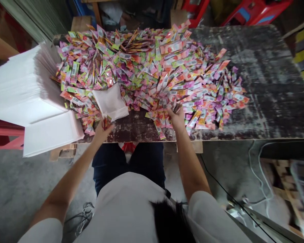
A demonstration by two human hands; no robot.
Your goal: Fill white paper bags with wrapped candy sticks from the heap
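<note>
A wide heap of small colourful snack packets (142, 67) covers much of the dark table. My left hand (101, 131) is closed on several of these packets near the front edge. Just beyond it a white plastic bag (110, 99) lies against the heap; whether my fingers also touch the bag I cannot tell. My right hand (177, 118) reaches into the front of the heap, fingers closed around a few packets. Print on the packets is pink, orange, green and purple.
Stacked white bags (17, 87) stand at the left, with a smaller flat stack (52, 133) at the table's front corner. Red stools (258, 11) are behind the worn table (276, 84). Cables (84, 216) lie on the floor. A person's hand (126, 20) shows at the far side.
</note>
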